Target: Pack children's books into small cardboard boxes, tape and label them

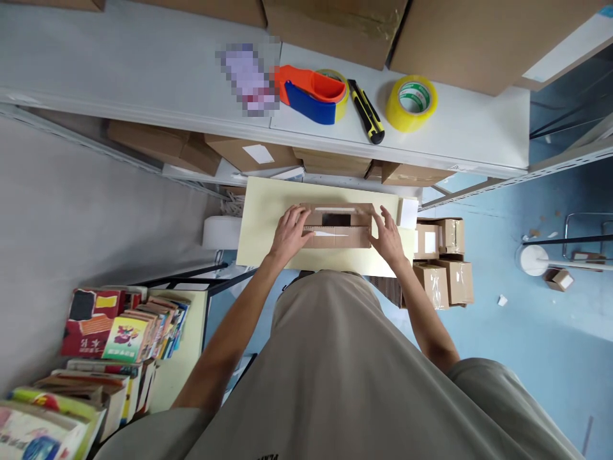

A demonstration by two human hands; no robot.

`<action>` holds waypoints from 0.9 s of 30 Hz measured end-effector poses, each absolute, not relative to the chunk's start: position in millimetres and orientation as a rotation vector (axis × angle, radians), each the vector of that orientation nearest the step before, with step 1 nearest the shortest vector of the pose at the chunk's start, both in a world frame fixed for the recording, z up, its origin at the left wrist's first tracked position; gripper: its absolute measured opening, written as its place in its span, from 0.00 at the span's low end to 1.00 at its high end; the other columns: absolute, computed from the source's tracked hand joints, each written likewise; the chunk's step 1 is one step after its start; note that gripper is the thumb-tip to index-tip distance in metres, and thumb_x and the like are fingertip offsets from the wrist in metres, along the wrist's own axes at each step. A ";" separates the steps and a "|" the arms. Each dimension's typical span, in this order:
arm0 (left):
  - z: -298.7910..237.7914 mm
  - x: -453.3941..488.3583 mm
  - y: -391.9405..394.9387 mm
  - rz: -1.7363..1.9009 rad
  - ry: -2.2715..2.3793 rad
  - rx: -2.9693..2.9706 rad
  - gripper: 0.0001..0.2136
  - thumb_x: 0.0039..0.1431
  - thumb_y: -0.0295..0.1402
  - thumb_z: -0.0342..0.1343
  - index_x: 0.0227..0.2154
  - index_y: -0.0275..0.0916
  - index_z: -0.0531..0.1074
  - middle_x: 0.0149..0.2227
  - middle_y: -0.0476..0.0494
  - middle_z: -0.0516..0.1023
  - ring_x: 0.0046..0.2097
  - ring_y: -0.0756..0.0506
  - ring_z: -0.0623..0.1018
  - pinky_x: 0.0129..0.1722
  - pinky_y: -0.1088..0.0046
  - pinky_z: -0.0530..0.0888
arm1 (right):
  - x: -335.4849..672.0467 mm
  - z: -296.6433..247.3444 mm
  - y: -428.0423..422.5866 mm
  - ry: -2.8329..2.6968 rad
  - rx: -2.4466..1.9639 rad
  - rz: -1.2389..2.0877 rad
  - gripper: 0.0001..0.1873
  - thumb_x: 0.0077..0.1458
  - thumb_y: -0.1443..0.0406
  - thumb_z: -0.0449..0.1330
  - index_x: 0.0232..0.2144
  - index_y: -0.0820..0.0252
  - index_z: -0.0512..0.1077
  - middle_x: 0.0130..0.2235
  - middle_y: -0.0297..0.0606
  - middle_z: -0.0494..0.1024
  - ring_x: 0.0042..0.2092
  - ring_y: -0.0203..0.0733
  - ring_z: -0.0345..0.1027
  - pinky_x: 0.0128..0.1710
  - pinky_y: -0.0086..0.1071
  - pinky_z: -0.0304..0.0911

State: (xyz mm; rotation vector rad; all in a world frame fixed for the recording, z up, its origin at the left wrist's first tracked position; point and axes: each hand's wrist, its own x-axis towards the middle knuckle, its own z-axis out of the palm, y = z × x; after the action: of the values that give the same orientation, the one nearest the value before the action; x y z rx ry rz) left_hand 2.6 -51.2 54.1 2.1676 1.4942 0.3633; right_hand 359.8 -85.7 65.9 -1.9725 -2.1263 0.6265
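A small, long cardboard box (338, 237) lies on the pale yellow table (263, 220) in front of me. Its top flaps nearly meet, and a dark gap shows between them near the middle. My left hand (290, 233) grips the left end, thumb on the near flap and fingers on the far side. At the right end, my right hand (387, 237) has its thumb against the near corner and its fingers by the far corner. The undersides of both hands are hidden.
On the shelf above lie an orange and blue tape dispenser (311, 92), a utility knife (366, 112) and a yellow tape roll (412, 103). Cardboard boxes (433, 275) are stacked on the floor at right. Books (127, 335) stand at lower left.
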 end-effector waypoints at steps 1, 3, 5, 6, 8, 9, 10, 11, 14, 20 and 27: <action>51.7 1.2 -54.6 0.361 1.491 2.152 0.28 0.72 0.34 0.67 0.72 0.40 0.74 0.71 0.26 0.75 0.80 0.26 0.68 0.81 0.40 0.66 | 359.9 65.1 -88.0 -2.143 -1.963 0.643 0.35 0.72 0.66 0.62 0.78 0.58 0.67 0.81 0.58 0.64 0.80 0.64 0.62 0.77 0.64 0.67; 44.2 0.5 -62.8 0.379 1.516 2.089 0.21 0.75 0.36 0.64 0.67 0.41 0.78 0.71 0.27 0.75 0.77 0.26 0.72 0.79 0.41 0.70 | 358.0 62.6 -93.5 -2.139 -1.975 0.692 0.26 0.76 0.64 0.59 0.71 0.59 0.76 0.78 0.58 0.71 0.77 0.65 0.67 0.74 0.64 0.70; 36.0 2.8 -70.3 0.427 1.577 1.977 0.20 0.76 0.37 0.62 0.66 0.41 0.79 0.73 0.26 0.72 0.75 0.28 0.75 0.77 0.43 0.73 | 353.6 59.5 -99.0 -2.088 -2.004 0.764 0.25 0.78 0.62 0.56 0.70 0.61 0.77 0.77 0.59 0.72 0.73 0.65 0.75 0.71 0.62 0.75; 32.5 4.9 -73.0 0.458 1.605 1.911 0.21 0.75 0.37 0.62 0.67 0.41 0.78 0.74 0.27 0.72 0.74 0.29 0.77 0.76 0.45 0.75 | 350.9 58.1 -101.3 -2.054 -2.017 0.796 0.26 0.79 0.61 0.54 0.71 0.61 0.77 0.78 0.59 0.71 0.70 0.64 0.78 0.69 0.60 0.77; 28.4 8.6 -75.8 0.513 1.638 1.797 0.21 0.74 0.36 0.62 0.67 0.42 0.78 0.72 0.28 0.74 0.72 0.31 0.79 0.74 0.48 0.78 | 345.3 56.6 -104.6 -1.996 -2.022 0.846 0.27 0.80 0.62 0.53 0.73 0.61 0.75 0.78 0.58 0.71 0.65 0.61 0.84 0.66 0.56 0.80; 27.9 9.5 -75.9 0.529 1.644 1.762 0.21 0.74 0.35 0.62 0.66 0.42 0.79 0.70 0.29 0.76 0.71 0.32 0.80 0.73 0.49 0.79 | 342.5 56.6 -105.4 -1.974 -2.018 0.860 0.27 0.79 0.63 0.53 0.73 0.61 0.75 0.78 0.57 0.71 0.63 0.60 0.85 0.66 0.54 0.81; 28.3 9.1 -75.4 0.535 1.646 1.741 0.20 0.74 0.35 0.61 0.66 0.42 0.79 0.69 0.30 0.77 0.69 0.32 0.81 0.72 0.50 0.79 | 339.6 56.8 -105.6 -1.956 -2.008 0.873 0.27 0.79 0.63 0.53 0.73 0.60 0.74 0.77 0.56 0.73 0.62 0.58 0.86 0.65 0.53 0.81; 29.5 7.3 -74.4 0.534 1.648 1.732 0.20 0.74 0.35 0.61 0.65 0.42 0.80 0.69 0.30 0.77 0.68 0.33 0.82 0.71 0.51 0.80 | 336.4 57.3 -105.3 -1.941 -1.993 0.891 0.27 0.79 0.63 0.53 0.73 0.59 0.74 0.76 0.54 0.75 0.61 0.57 0.87 0.64 0.52 0.82; 34.4 -6.1 -70.2 0.531 1.669 1.742 0.19 0.75 0.34 0.58 0.64 0.41 0.81 0.68 0.30 0.78 0.66 0.33 0.84 0.71 0.52 0.80 | 324.8 58.2 -102.2 -1.873 -1.953 0.991 0.27 0.78 0.61 0.56 0.73 0.57 0.73 0.70 0.51 0.82 0.58 0.55 0.88 0.61 0.49 0.84; 36.3 -35.9 -65.4 0.551 1.730 1.713 0.18 0.73 0.32 0.58 0.62 0.40 0.81 0.65 0.31 0.79 0.65 0.33 0.84 0.71 0.51 0.80 | 302.4 59.1 -94.8 -1.880 -1.965 1.046 0.26 0.77 0.60 0.59 0.71 0.57 0.74 0.61 0.49 0.89 0.54 0.53 0.89 0.57 0.47 0.85; 62.1 -26.5 -55.5 0.772 1.723 1.813 0.14 0.76 0.37 0.60 0.57 0.41 0.82 0.70 0.27 0.76 0.74 0.29 0.74 0.77 0.42 0.73 | 300.4 106.5 -70.0 -2.011 -2.039 0.571 0.22 0.79 0.56 0.57 0.65 0.58 0.79 0.69 0.55 0.82 0.61 0.62 0.85 0.58 0.52 0.82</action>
State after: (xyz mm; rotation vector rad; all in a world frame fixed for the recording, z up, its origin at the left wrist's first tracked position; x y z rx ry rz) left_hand -26.5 -55.5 62.1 1.8134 1.7226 0.7724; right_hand 300.4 -70.0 106.5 -2.0385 -2.0106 0.5710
